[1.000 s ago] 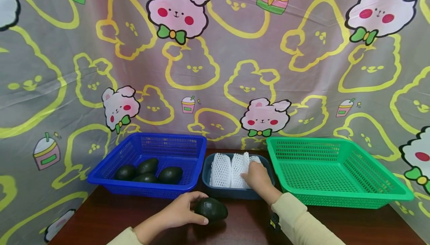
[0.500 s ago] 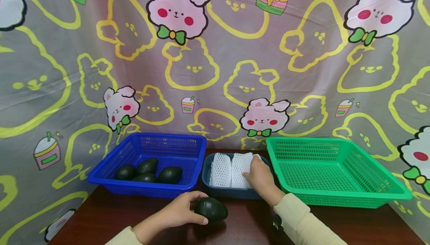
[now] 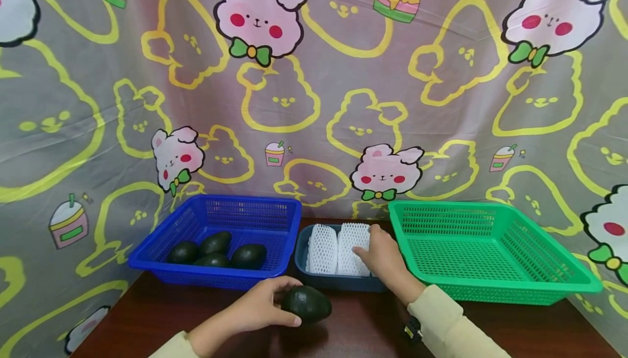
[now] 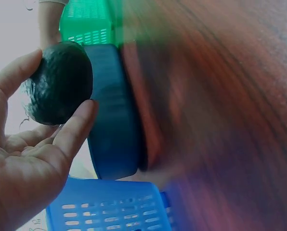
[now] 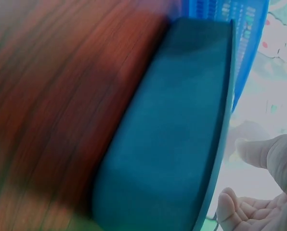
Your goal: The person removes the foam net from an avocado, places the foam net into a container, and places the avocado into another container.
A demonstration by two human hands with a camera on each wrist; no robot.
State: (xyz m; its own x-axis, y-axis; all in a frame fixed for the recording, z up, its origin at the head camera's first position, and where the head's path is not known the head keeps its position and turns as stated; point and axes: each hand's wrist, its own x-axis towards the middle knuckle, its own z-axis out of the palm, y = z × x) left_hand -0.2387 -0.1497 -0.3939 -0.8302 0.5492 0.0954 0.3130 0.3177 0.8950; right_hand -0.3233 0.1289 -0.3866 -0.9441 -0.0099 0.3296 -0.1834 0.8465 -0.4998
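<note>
My left hand (image 3: 260, 303) grips a dark green avocado (image 3: 306, 304) above the table's front part. In the left wrist view, thumb and fingertips hold the avocado (image 4: 61, 84) by its sides. White foam net sleeves (image 3: 324, 249) stand in two visible bundles inside a dark blue-grey tray (image 3: 338, 283). My right hand (image 3: 385, 260) is over the tray's right end, its thumb overlapping the right-hand bundle. The right wrist view has the thumb and curved fingers of that right hand (image 5: 264, 192) apart, beyond the tray wall (image 5: 163, 125); the white area between them is washed out.
To the left, a blue basket (image 3: 211, 277) contains several avocados (image 3: 249, 255). A green basket (image 3: 490, 290) stands right of the tray, close to my right forearm. Behind them hangs a cartoon-patterned cloth (image 3: 314, 102). Everything rests on a dark reddish wooden table (image 3: 363, 331).
My right hand has shifted slightly right, and the white sleeve pieces seen around its fingers earlier no longer show. My left hand and its avocado have barely moved.
</note>
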